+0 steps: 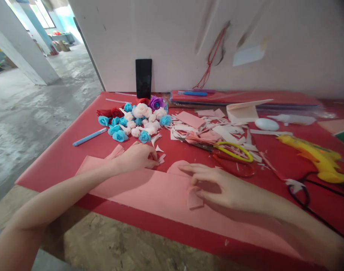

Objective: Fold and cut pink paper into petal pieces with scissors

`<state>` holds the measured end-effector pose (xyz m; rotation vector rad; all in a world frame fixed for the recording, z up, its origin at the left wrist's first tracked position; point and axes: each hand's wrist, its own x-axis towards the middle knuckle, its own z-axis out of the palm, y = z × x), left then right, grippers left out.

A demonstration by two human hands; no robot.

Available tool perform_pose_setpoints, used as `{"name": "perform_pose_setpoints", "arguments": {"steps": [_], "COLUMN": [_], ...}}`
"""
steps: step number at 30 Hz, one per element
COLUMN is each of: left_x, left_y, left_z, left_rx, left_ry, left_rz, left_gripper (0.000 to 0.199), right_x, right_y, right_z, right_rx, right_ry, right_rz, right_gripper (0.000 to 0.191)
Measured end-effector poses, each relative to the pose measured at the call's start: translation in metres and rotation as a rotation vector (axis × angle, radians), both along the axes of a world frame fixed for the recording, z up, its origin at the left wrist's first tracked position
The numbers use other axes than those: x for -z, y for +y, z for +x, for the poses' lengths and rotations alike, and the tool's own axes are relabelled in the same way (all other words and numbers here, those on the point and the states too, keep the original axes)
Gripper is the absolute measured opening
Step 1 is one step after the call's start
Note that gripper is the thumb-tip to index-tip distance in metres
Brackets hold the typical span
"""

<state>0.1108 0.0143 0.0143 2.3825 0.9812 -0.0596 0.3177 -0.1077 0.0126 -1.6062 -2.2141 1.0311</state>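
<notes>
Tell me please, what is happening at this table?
A person is handling pink paper. The right hand touches a small pink piece over a large pink sheet. The left hand is at a small paper scrap; whether it grips it is unclear. Scissors lie by the offcuts, and coloured flowers are grouped beyond the left hand.

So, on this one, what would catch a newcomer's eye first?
Probably the heap of blue, pale, red and purple flowers towards the back of the red table, below the upright phone. Then the yellow glue gun on the right. Nearer, the left hand and right hand are at the pink paper.
</notes>
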Motion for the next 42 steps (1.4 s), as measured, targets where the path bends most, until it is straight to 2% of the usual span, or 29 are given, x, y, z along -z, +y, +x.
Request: {"name": "perform_pose_setpoints", "arguments": {"steps": [5, 10, 14, 17, 19, 21, 26, 28, 31, 32, 35, 38, 40, 42], "left_x": [0.001, -0.007, -0.006, -0.002, -0.003, -0.007, -0.027, -0.03, -0.025, -0.021, -0.006, 0.007, 0.012, 0.013], "left_y": [-0.001, 0.0, 0.006, 0.011, 0.013, 0.013, 0.014, 0.015, 0.011, 0.007, -0.011, -0.03, -0.037, -0.039], "left_z": [0.0, -0.001, -0.004, -0.005, -0.005, -0.004, -0.012, -0.021, -0.041, -0.047, -0.061, -0.065, -0.063, -0.061], "left_rx": [-0.001, 0.001, 0.002, -0.031, -0.073, -0.112, -0.154, -0.114, 0.014, 0.06, 0.173, 0.472, 0.546, 0.562], "left_ry": [-0.017, -0.14, -0.312, -0.372, -0.424, -0.461, -0.536, -0.533, -0.427, -0.4, -0.348, -0.351, -0.333, -0.308], "left_rz": [-0.018, -0.089, -0.204, -0.286, -0.324, -0.346, -0.378, -0.479, -0.567, -0.527, -0.214, -0.027, 0.062, 0.077], "left_gripper": [0.018, 0.022, 0.025, 0.021, 0.016, 0.014, 0.023, 0.022, 0.019, 0.017, 0.013, 0.019, 0.022, 0.025], "right_x": [0.006, -0.004, -0.011, -0.01, -0.007, -0.004, 0.002, 0.005, 0.012, 0.015, 0.022, 0.027, 0.029, 0.03], "right_y": [0.01, 0.017, 0.021, 0.022, 0.023, 0.026, 0.044, 0.053, 0.063, 0.065, 0.066, 0.062, 0.06, 0.059], "right_z": [0.0, -0.005, -0.01, -0.013, -0.015, -0.019, -0.037, -0.047, -0.059, -0.063, -0.071, -0.075, -0.075, -0.075], "right_rx": [0.069, 0.098, 0.201, 0.327, 0.397, 0.434, 0.446, 0.438, 0.422, 0.42, 0.44, 0.459, 0.461, 0.458], "right_ry": [0.089, 0.243, 0.285, 0.322, 0.354, 0.364, 0.325, 0.308, 0.288, 0.285, 0.285, 0.275, 0.259, 0.242], "right_rz": [0.035, 0.044, 0.018, -0.093, -0.108, -0.071, -0.007, 0.01, 0.042, 0.058, 0.117, 0.15, 0.148, 0.139], "right_gripper": [0.017, 0.015, 0.013, 0.018, 0.019, 0.019, 0.015, 0.01, 0.008, 0.008, 0.012, 0.015, 0.014, 0.014]}}
